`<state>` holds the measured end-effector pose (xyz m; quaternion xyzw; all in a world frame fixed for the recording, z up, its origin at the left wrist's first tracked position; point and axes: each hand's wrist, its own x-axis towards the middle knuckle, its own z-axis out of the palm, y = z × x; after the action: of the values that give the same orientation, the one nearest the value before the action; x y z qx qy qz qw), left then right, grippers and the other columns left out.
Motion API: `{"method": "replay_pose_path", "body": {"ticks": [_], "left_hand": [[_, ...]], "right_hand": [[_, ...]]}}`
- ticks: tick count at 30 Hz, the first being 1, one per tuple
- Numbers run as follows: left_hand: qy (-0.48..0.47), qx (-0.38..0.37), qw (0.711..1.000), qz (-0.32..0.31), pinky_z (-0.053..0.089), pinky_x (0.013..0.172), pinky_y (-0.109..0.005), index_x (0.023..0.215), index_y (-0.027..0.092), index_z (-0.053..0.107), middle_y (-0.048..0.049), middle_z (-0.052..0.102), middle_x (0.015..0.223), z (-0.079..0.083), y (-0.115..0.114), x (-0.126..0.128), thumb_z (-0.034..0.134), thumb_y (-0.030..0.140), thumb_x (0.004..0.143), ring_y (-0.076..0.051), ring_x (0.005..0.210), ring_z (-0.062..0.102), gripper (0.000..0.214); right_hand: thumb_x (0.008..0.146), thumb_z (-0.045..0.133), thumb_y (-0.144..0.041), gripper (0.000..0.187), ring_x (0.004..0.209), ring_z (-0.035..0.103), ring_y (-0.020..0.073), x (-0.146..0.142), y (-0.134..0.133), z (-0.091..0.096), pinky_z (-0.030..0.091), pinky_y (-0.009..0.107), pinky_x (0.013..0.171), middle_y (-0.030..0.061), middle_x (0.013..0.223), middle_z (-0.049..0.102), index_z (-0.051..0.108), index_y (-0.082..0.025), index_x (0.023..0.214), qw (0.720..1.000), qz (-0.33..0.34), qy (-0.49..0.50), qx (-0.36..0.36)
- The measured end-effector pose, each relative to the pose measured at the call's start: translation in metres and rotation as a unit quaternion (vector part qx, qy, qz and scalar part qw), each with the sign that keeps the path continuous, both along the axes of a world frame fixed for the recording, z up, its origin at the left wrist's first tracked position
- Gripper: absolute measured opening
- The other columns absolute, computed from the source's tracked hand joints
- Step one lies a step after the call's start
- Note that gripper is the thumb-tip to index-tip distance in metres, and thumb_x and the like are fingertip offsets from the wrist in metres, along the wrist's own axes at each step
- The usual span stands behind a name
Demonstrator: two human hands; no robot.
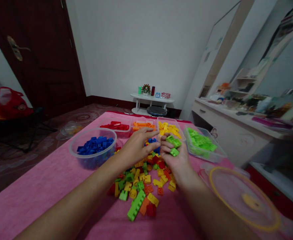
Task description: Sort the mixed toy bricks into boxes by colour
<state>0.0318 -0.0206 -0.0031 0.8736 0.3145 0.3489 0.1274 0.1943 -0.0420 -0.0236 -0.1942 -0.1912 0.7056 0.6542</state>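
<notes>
Right hand [177, 159] is holding bright green plastic bricks [175, 142], palm showing and fingers curling round them, seemingly so none are slipping out. Left hand [137, 143] is hovering, thumb and fingers apart, no brick showing in its grip. Multicoloured plastic brick pile [140, 185] is lying within reach below; clear rectangular plastic tub [218, 156], right, is keeping its loose green bricks [201, 140] contained.

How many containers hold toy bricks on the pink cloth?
5: blue-brick tub at left, then rightward red-brick box, orange-brick box, yellow-brick box, green-brick box. More may be hidden.
</notes>
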Motion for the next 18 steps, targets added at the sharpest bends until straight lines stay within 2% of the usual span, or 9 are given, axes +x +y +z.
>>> {"method": "replay_pose_path", "body": {"ticks": [3, 5, 6, 7, 8, 11, 13, 16, 18], "left_hand": [[-0.001, -0.001, 1.0, 0.0, 0.041, 0.095, -0.038, 0.112, 0.022, 0.062, -0.0079, 0.057, 0.12, 0.003, 0.002, -0.002, 0.056, 0.033, 0.08, -0.021, 0.11, 0.052, 0.035], [-0.002, -0.007, 1.0, 0.002, 0.042, 0.093, -0.037, 0.108, 0.021, 0.064, -0.0081, 0.06, 0.117, 0.004, 0.003, -0.003, 0.057, 0.031, 0.08, -0.021, 0.107, 0.054, 0.031], [-0.004, -0.008, 1.0, 0.002, 0.042, 0.093, -0.037, 0.106, 0.02, 0.065, -0.0081, 0.061, 0.115, 0.005, 0.003, -0.004, 0.057, 0.031, 0.08, -0.02, 0.106, 0.054, 0.029], [-0.007, -0.006, 1.0, 0.001, 0.042, 0.093, -0.036, 0.104, 0.02, 0.066, -0.0081, 0.062, 0.113, 0.005, 0.004, -0.004, 0.057, 0.03, 0.08, -0.02, 0.105, 0.055, 0.028], [-0.011, -0.002, 1.0, 0.0, 0.042, 0.093, -0.036, 0.103, 0.019, 0.066, -0.008, 0.063, 0.111, 0.005, 0.005, -0.004, 0.058, 0.03, 0.079, -0.02, 0.103, 0.055, 0.028], [-0.02, 0.01, 1.0, -0.009, 0.044, 0.088, -0.033, 0.101, 0.019, 0.067, -0.0072, 0.064, 0.107, 0.005, 0.008, -0.005, 0.058, 0.03, 0.078, -0.019, 0.099, 0.057, 0.026], [-0.023, 0.01, 1.0, -0.01, 0.045, 0.085, -0.031, 0.1, 0.019, 0.067, -0.0067, 0.065, 0.104, 0.005, 0.01, -0.006, 0.057, 0.029, 0.078, -0.017, 0.094, 0.058, 0.026], [-0.009, -0.01, 1.0, -0.007, 0.045, 0.08, -0.029, 0.098, 0.018, 0.068, -0.0061, 0.068, 0.099, 0.002, 0.013, -0.007, 0.057, 0.029, 0.078, -0.016, 0.087, 0.06, 0.025], [0.022, -0.041, 0.999, -0.001, 0.045, 0.075, -0.028, 0.098, 0.018, 0.069, -0.0063, 0.069, 0.096, -0.003, 0.016, -0.007, 0.056, 0.031, 0.077, -0.017, 0.083, 0.06, 0.027]], "right_hand": [[0.081, 0.035, -0.017, 0.014, 0.035, 0.035, 0.0, 0.037, 0.002, 0.026, 0.027, 0.009, 0.032, -0.0029, 0.059, 0.048, 0.046, -0.015, 0.073, 0.993, -0.111, 0.024, -0.029], [0.082, 0.033, -0.021, 0.018, 0.037, 0.036, 0.0013, 0.07, 0.007, 0.042, 0.028, 0.011, 0.034, -0.0044, 0.056, 0.044, 0.046, -0.015, 0.071, 0.975, -0.214, -0.046, -0.027], [0.082, 0.031, -0.022, 0.02, 0.037, 0.036, 0.0019, 0.087, 0.011, 0.048, 0.027, 0.012, 0.034, -0.0052, 0.054, 0.042, 0.046, -0.015, 0.069, 0.952, -0.283, -0.111, -0.043], [0.082, 0.029, -0.021, 0.023, 0.037, 0.037, 0.0025, 0.104, 0.016, 0.052, 0.027, 0.014, 0.035, -0.0056, 0.052, 0.04, 0.045, -0.016, 0.067, 0.914, -0.352, -0.19, -0.074], [0.082, 0.029, -0.02, 0.023, 0.037, 0.037, 0.003, 0.12, 0.02, 0.054, 0.026, 0.015, 0.035, -0.0057, 0.051, 0.039, 0.043, -0.017, 0.065, 0.891, -0.389, -0.215, -0.092], [0.078, 0.03, -0.011, 0.023, 0.038, 0.04, 0.0036, 0.155, 0.032, 0.049, 0.03, 0.018, 0.04, -0.0053, 0.046, 0.042, 0.04, -0.018, 0.059, 0.838, -0.451, -0.272, -0.145], [0.075, 0.033, -0.007, 0.023, 0.04, 0.042, 0.0049, 0.165, 0.036, 0.039, 0.035, 0.021, 0.045, -0.0043, 0.045, 0.045, 0.042, -0.017, 0.057, 0.808, -0.467, -0.315, -0.173], [0.071, 0.046, -0.008, 0.015, 0.048, 0.049, 0.0073, 0.158, 0.035, 0.026, 0.039, 0.023, 0.052, -0.0021, 0.05, 0.053, 0.051, -0.015, 0.059, 0.78, -0.46, -0.39, -0.166], [0.065, 0.057, -0.012, 0.002, 0.056, 0.054, 0.0088, 0.141, 0.03, 0.02, 0.04, 0.022, 0.054, -0.0011, 0.057, 0.059, 0.058, -0.015, 0.065, 0.775, -0.435, -0.438, -0.133]]}}
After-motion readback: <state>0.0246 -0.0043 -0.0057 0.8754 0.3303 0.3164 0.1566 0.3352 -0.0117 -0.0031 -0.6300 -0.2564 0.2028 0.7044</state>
